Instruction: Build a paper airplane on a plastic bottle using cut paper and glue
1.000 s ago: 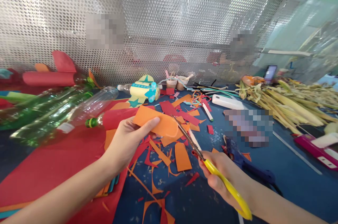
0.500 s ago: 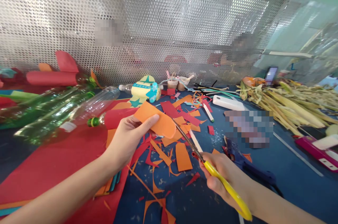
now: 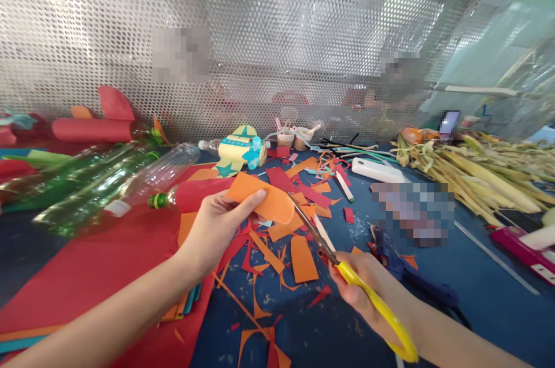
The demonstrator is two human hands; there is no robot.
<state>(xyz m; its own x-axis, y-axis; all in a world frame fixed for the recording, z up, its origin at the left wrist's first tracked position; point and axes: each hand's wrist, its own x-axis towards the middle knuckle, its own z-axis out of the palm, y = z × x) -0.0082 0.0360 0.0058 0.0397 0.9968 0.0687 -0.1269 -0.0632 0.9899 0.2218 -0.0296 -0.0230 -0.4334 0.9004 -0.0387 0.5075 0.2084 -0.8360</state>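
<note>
My left hand (image 3: 217, 229) is closed on a rounded piece of orange foam sheet (image 3: 264, 200), thumb on top, held above the blue tabletop. My right hand (image 3: 368, 293) grips yellow-handled scissors (image 3: 347, 275). Their blades point up and left, with the tips at the right end of the orange piece. Below both hands lie several orange and red paper scraps (image 3: 299, 258).
A perforated metal screen (image 3: 277, 38) closes off the back. Green plastic bottles (image 3: 87, 183) and a large red sheet (image 3: 95, 264) lie at the left. A blue glue gun (image 3: 407, 275) rests by my right wrist. Dried corn husks (image 3: 477, 177) pile up at the right.
The orange piece has turned a little in my left hand. The scissor blades have moved along its right edge, and the view has shifted slightly.
</note>
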